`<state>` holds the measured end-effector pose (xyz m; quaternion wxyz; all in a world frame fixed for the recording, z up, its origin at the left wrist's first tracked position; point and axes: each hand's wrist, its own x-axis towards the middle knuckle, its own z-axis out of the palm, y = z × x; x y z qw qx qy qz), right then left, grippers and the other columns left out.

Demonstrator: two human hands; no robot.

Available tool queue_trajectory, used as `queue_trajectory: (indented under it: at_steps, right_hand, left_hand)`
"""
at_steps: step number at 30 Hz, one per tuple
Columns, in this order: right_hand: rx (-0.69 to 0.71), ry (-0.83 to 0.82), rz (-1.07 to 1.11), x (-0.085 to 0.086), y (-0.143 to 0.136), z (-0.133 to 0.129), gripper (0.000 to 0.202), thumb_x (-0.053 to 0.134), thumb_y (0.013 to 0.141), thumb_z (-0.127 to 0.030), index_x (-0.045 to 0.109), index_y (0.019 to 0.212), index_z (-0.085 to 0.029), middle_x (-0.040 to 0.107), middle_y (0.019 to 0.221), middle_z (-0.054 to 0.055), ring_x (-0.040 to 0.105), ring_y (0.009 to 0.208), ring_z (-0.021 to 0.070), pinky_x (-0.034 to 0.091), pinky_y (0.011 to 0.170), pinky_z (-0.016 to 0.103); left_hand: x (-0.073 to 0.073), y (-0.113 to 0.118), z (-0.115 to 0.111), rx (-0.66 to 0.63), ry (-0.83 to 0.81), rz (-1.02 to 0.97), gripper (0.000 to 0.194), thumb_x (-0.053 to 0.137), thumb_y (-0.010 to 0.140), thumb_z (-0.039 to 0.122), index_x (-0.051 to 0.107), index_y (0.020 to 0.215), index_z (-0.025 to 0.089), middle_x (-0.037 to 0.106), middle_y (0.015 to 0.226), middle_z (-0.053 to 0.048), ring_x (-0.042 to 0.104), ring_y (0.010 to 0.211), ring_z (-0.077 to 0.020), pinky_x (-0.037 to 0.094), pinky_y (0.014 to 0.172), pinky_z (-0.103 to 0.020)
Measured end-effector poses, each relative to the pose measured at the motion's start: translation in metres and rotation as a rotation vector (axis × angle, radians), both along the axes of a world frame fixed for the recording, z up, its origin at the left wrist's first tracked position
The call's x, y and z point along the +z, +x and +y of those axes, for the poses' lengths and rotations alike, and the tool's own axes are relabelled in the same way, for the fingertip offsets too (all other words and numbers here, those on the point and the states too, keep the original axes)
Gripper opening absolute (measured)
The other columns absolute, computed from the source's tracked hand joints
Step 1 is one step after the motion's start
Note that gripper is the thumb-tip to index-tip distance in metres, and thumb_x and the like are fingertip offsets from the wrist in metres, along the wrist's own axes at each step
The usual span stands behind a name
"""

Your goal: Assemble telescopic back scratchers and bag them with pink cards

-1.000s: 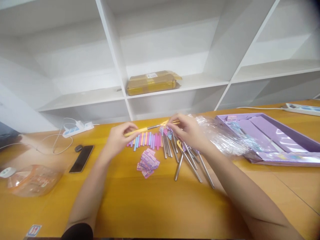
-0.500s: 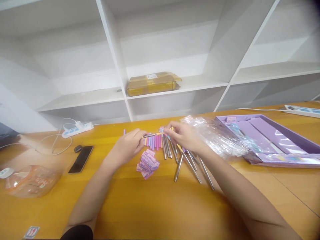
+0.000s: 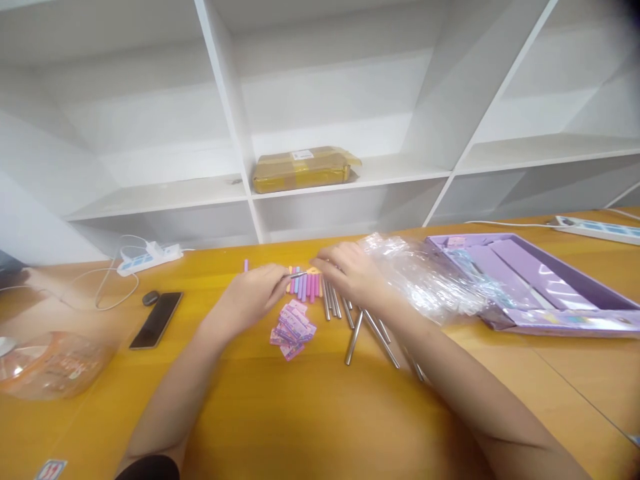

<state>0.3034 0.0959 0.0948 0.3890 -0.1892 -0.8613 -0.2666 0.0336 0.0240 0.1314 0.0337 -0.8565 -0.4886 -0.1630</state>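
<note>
Over the middle of the table, my left hand [image 3: 253, 293] pinches one end of a slim silver metal tube [image 3: 299, 275]. Its other end reaches a small yellow piece [image 3: 313, 271], and my right hand [image 3: 353, 272] closes its fingers around that piece, mostly covering it. Below and behind the hands lies a row of pink, purple, blue and orange sticks [image 3: 304, 288]. Several loose silver tubes [image 3: 354, 338] are spread under my right hand and forearm. Small pink printed cards [image 3: 293, 328] lie in an overlapping pile nearer to me.
Crumpled clear plastic [image 3: 430, 280] and an open purple box [image 3: 550, 273] are on the right. At left are a phone [image 3: 157, 320], a power strip [image 3: 150, 259] with cables and a clear orange-tinted bottle [image 3: 60, 363]. A taped parcel [image 3: 303, 170] sits on the white shelf behind.
My right hand has moved left, closer to my left hand, and now hides most of the yellow piece. Less of the tube shows between the hands. The view has shifted slightly.
</note>
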Motion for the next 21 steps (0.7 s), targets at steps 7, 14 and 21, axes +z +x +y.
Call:
queue_trajectory:
  at_steps: [7,14,21]
  right_hand:
    - [-0.046,-0.033,-0.13,-0.004,-0.01,-0.006,0.021,0.046,0.109,-0.011,0.067,0.11,-0.016,0.065,0.089,0.006,0.05,0.081,0.0227,0.038,0.08,0.036]
    - [-0.03,-0.081,-0.165,-0.009,-0.016,-0.01,0.022,0.045,0.109,-0.011,0.065,0.102,-0.018,0.06,0.084,0.005,0.049,0.079,0.0217,0.031,0.075,0.035]
    - [-0.041,-0.099,-0.134,-0.007,-0.016,-0.013,0.029,0.042,0.107,-0.007,0.066,0.099,-0.021,0.063,0.084,0.004,0.05,0.078,0.0204,0.031,0.075,0.036]
  left_hand:
    - [-0.011,0.02,-0.001,0.075,0.308,0.21,0.013,0.055,0.103,0.021,0.065,0.094,0.02,0.07,0.085,-0.004,0.067,0.079,-0.0216,0.045,0.07,-0.035]
    - [-0.023,0.028,0.004,0.094,0.456,0.214,0.011,0.058,0.093,0.018,0.063,0.083,0.021,0.067,0.076,-0.005,0.063,0.074,-0.0231,0.043,0.068,-0.037]
    - [-0.031,0.02,0.015,0.164,0.367,0.194,0.021,0.06,0.096,0.025,0.063,0.076,0.022,0.068,0.071,-0.007,0.063,0.069,-0.0231,0.034,0.059,-0.035]
